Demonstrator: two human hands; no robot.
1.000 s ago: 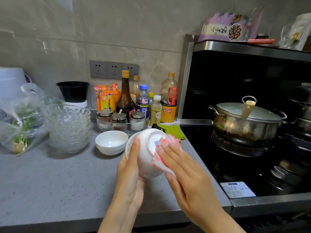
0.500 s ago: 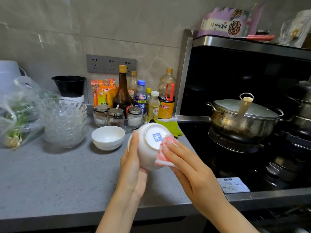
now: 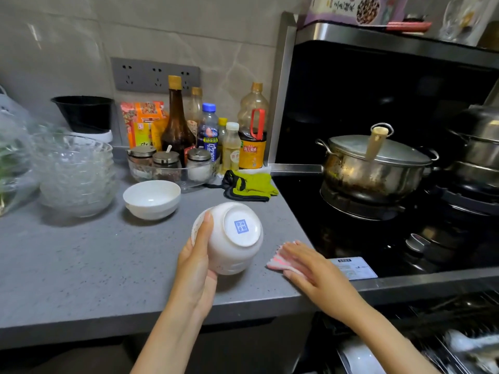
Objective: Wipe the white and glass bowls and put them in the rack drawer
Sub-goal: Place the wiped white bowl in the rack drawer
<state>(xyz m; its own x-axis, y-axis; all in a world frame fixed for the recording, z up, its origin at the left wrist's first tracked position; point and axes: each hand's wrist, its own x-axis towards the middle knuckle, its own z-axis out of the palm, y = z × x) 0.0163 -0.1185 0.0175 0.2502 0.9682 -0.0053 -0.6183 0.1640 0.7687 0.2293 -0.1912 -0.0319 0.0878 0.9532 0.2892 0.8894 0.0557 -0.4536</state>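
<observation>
My left hand [image 3: 198, 268] holds a white bowl [image 3: 232, 247] tipped on its side above the counter, its base with a blue stamp facing me. My right hand [image 3: 310, 268] lies flat with straight fingers on a pink and white cloth [image 3: 278, 261] on the counter beside the stove, apart from the bowl. A second white bowl [image 3: 151, 198] stands upright on the grey counter [image 3: 81, 265]. A stack of glass bowls [image 3: 73, 171] stands at the left. The open rack drawer [image 3: 445, 344] shows at the bottom right, blurred.
Bottles [image 3: 176, 125], seasoning jars [image 3: 167, 163] in a glass dish and a green glove [image 3: 251, 184] line the back of the counter. A lidded steel pot [image 3: 375, 168] sits on the black stove. A plastic bag of greens [image 3: 10, 163] lies at the far left.
My right hand has taken the cloth off the bowl and laid it down on the counter to the right. The left hand has lowered the bowl slightly.
</observation>
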